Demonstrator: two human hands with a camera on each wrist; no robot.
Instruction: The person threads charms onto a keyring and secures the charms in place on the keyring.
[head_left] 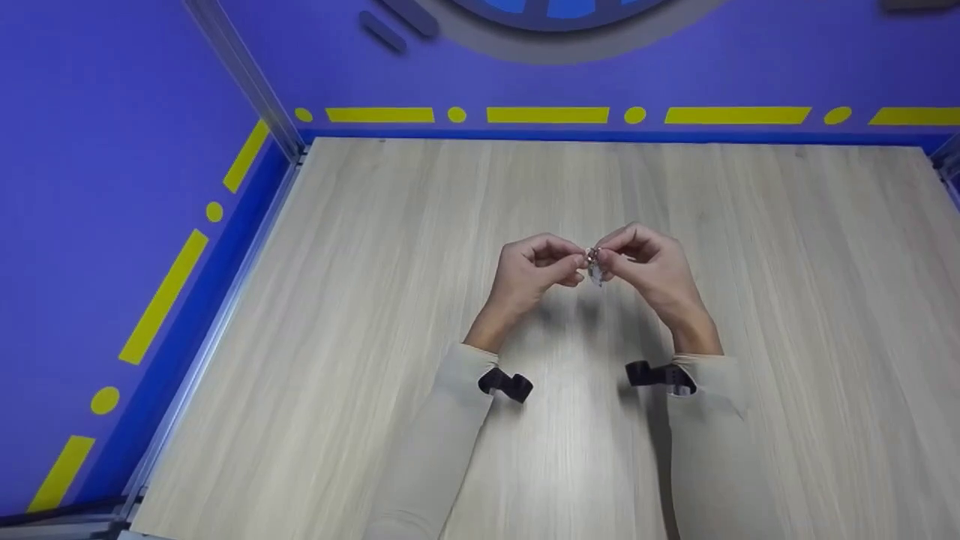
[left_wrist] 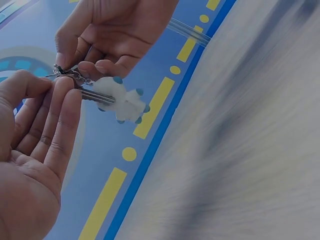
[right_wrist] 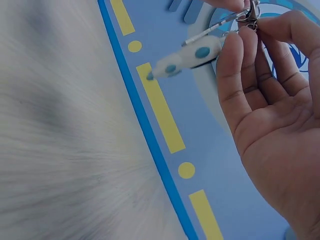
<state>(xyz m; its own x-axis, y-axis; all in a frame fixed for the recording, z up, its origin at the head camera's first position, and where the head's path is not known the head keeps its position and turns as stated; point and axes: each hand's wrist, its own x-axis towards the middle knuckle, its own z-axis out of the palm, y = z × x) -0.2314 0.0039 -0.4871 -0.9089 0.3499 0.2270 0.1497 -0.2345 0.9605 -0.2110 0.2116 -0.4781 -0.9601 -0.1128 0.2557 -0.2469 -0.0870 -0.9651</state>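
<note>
Both hands meet above the middle of the table at a small bunch of metal rings and a key. My left hand [head_left: 525, 274] pinches the key ring [left_wrist: 64, 73] between thumb and fingers. From the other side, my right hand [head_left: 660, 270] pinches the metal clasp and links [right_wrist: 252, 11] with thumb and forefinger. A silver key [left_wrist: 95, 95] hangs from the ring between the hands. Beside it dangles a white figure-shaped charm [left_wrist: 131, 106] with blue tips, whose blue spots show in the right wrist view. Fingertips partly hide the ring.
The pale wood-grain table [head_left: 360, 315] lies below the raised hands. Blue panels [head_left: 112, 112] with yellow dashes stand at its left and back, joined by a metal post [head_left: 251, 75]. Black camera straps [head_left: 660, 376] sit on both sleeved wrists.
</note>
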